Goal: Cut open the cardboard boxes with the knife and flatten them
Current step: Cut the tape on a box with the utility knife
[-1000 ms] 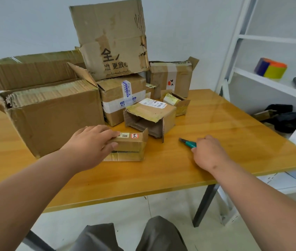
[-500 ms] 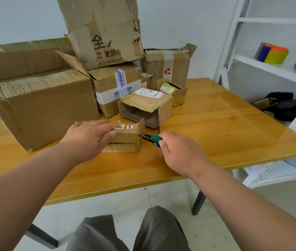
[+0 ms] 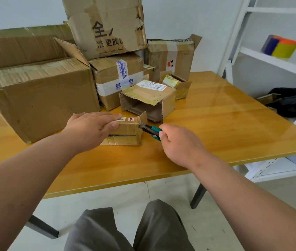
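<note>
The right hand (image 3: 177,142), gripping the knife (image 3: 150,131), has moved from the bench (image 3: 216,124) to the right end of the small box (image 3: 128,131), which the left hand (image 3: 91,131) presses flat-fingered, so cutting can begin.

The right hand (image 3: 178,142), which a second ago lay at the right of the frame on the wooden worktop (image 3: 234,124) gripping the green-handled utility knife (image 3: 150,130), now holds its tip against the right end of the small brown cardboard box (image 3: 128,132) at centre frame.
</note>
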